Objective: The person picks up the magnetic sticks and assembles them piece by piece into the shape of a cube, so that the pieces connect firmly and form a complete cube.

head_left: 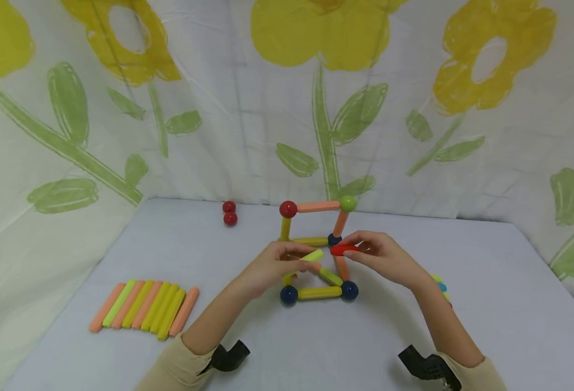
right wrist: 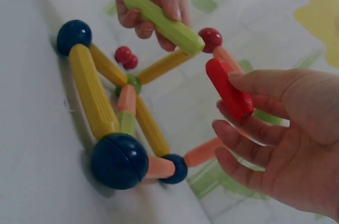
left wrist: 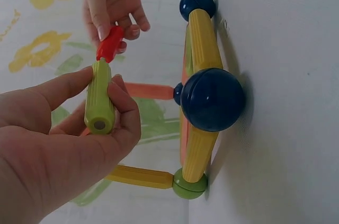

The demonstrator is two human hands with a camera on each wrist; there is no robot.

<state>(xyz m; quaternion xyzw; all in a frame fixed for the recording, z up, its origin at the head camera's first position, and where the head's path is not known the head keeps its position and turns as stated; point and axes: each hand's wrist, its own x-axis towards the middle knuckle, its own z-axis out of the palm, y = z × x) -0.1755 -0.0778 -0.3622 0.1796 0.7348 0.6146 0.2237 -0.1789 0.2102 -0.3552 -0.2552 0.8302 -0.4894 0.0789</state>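
My left hand (head_left: 265,270) pinches a light green magnetic stick (right wrist: 164,23) between thumb and fingers. A short red stick (right wrist: 229,89) is pinched by my right hand (head_left: 389,258), its other fingers loosely bent. The two sticks point toward each other with a small gap between them in the head view. Just behind and below the hands stands a frame of sticks and balls. Navy balls (head_left: 349,290) and a yellow stick (head_left: 320,293) form its near edge. On top, an orange stick (head_left: 318,206) joins a red ball (head_left: 288,209) and a green ball (head_left: 347,203).
Several orange, yellow and green sticks (head_left: 142,307) lie in a row at the left of the white table (head_left: 277,347). Two red balls (head_left: 229,213) sit at the back. Small coloured pieces (head_left: 440,285) are partly hidden behind my right forearm. A flowered cloth (head_left: 247,136) hangs behind.
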